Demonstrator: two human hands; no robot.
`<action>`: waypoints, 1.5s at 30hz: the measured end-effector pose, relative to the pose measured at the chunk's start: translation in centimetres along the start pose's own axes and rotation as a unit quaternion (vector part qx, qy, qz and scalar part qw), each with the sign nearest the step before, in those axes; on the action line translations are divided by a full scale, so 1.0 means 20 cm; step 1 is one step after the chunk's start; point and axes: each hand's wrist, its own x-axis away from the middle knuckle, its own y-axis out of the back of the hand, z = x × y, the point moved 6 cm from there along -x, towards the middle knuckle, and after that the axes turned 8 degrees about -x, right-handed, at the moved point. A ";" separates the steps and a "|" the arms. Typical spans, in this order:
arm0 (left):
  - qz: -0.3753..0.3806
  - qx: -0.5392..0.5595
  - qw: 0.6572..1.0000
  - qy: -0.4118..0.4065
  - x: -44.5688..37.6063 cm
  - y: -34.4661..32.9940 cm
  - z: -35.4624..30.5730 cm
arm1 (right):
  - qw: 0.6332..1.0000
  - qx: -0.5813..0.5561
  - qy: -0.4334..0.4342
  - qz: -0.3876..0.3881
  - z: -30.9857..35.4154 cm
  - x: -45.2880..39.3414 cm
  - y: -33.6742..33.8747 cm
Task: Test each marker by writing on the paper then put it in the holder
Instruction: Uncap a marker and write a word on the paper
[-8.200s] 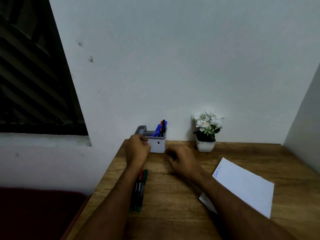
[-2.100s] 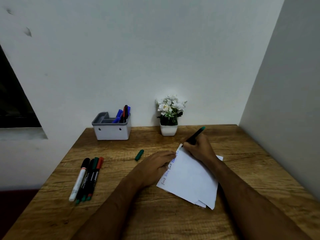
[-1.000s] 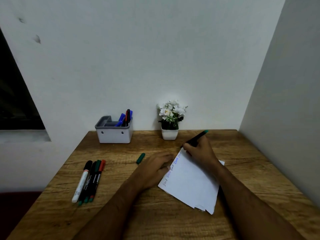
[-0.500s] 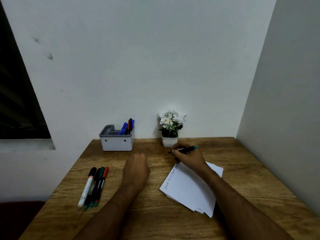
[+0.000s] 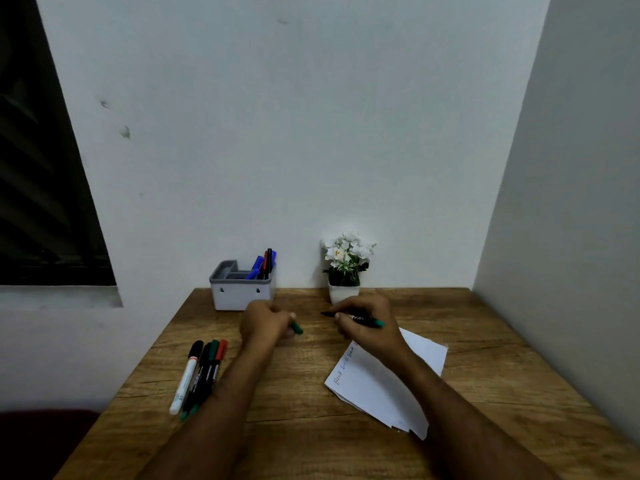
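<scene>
Now your right hand (image 5: 367,327) grips the green marker (image 5: 360,319), your left hand (image 5: 266,325) pinches its cap (image 5: 297,328); the paper's (image 5: 384,386) writing is unreadable.

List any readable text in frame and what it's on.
Paper: handwritten words in several ink colours along its left edge, too small to read.
White marker: printing on the barrel, blurred.
Green marker in the right hand: label, unreadable.
Holder: no text.

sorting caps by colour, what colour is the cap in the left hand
Green. The cap pinched in the left hand shows best in the head view.
</scene>
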 end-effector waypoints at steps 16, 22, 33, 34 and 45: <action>0.083 0.353 0.921 0.143 0.13 -0.02 -0.03 | 0.999 -0.011 0.036 0.017 0.09 0.05 -0.10; 0.113 0.365 0.914 0.138 0.15 -0.05 -0.04 | 0.998 -0.057 -0.001 -0.010 0.10 0.05 -0.08; 0.104 0.362 0.917 0.134 0.17 -0.04 -0.06 | 0.999 -0.048 0.003 -0.008 0.06 0.04 -0.12; 0.095 0.360 0.918 0.135 0.17 -0.04 -0.06 | 0.998 -0.056 -0.004 -0.011 0.06 0.03 -0.12; 0.088 0.364 0.919 0.123 0.13 -0.03 -0.04 | 0.999 -0.030 0.035 0.018 0.07 -0.01 -0.25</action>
